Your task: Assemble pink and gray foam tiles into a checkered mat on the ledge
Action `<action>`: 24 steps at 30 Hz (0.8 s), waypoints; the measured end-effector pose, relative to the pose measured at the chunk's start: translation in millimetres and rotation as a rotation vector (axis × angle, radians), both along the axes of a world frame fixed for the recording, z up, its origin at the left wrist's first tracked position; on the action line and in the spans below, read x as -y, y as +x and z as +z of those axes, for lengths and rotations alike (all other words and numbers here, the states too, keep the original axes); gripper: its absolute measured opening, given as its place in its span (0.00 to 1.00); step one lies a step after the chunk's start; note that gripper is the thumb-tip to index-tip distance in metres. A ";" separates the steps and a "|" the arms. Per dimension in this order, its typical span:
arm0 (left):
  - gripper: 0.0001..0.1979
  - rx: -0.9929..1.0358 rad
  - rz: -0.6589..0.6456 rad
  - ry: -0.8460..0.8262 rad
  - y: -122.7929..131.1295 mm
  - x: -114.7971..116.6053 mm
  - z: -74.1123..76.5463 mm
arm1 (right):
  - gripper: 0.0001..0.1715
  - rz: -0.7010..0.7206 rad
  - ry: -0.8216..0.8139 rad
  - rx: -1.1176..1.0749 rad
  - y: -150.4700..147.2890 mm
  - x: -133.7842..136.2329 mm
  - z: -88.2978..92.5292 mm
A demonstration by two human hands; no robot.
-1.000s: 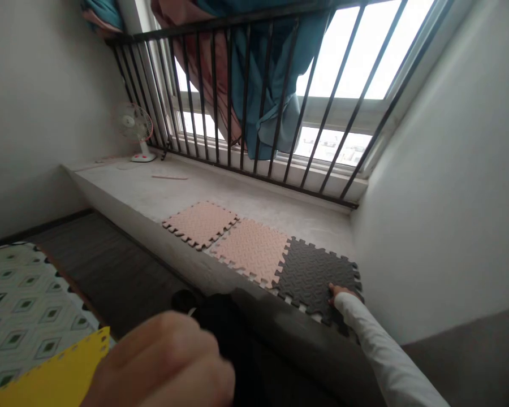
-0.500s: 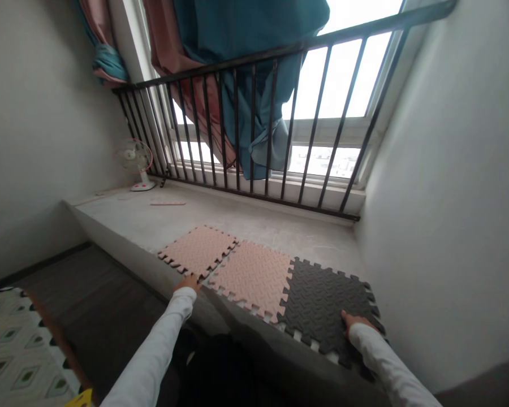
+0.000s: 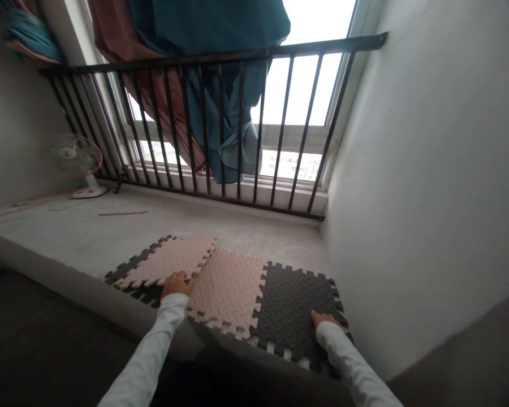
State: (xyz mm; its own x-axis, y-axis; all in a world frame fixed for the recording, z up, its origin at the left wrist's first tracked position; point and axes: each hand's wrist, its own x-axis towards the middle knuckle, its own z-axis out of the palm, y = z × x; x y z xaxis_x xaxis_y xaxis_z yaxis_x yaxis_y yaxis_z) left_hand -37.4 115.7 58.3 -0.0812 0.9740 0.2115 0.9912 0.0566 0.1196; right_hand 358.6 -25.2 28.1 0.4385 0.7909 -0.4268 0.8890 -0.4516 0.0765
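Note:
My left hand (image 3: 177,284) is closed on the near right corner of the left pink foam mat tile (image 3: 172,260), its fingers curled over the edge. Under that tile, a dark foam tile (image 3: 125,267) shows along the left and near sides. A second pink tile (image 3: 229,291) lies to the right, its right edge against a dark grey tile (image 3: 299,305); I cannot tell whether their teeth are fully locked. On the dark grey tile's right part rests my right hand (image 3: 326,319), fingers stretched out and holding nothing. All tiles have toothed puzzle edges.
The tiles lie on a pale concrete ledge (image 3: 80,237) above a dark floor (image 3: 34,339). Behind it runs a black metal railing (image 3: 220,198) with curtains (image 3: 220,34). A small fan (image 3: 89,186) and a thin pink strip (image 3: 123,213) are at the left; a white wall (image 3: 428,169) bounds the right.
My left hand has shifted the left pink tile rightward, towards the second pink tile, uncovering the dark tile beneath. My right hand stays on the dark grey tile. The view has turned right.

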 end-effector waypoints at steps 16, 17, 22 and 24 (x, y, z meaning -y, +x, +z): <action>0.33 0.138 -0.368 -0.255 173.6 119.4 -33.9 | 0.36 -0.162 0.837 -0.086 -31.1 65.6 -47.3; 0.34 0.086 -0.250 -0.311 161.4 109.9 -40.1 | 0.39 -0.120 0.699 -0.015 -47.8 60.8 -42.7; 0.35 0.008 -0.176 -0.367 132.5 93.8 -76.5 | 0.39 -0.165 0.352 0.161 -94.4 29.0 -36.5; 0.35 -0.001 -0.169 -0.341 132.2 94.8 -86.3 | 0.37 -0.179 0.315 0.151 -90.4 16.8 -37.2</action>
State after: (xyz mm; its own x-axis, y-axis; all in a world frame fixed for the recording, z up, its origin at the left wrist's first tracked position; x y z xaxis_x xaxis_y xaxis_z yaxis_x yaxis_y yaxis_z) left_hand 94.8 20.9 -28.1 0.0866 0.9881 -0.1271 0.9901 -0.0712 0.1208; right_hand 268.2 -42.1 -9.2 0.6208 0.7781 -0.0952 0.7832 -0.6208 0.0335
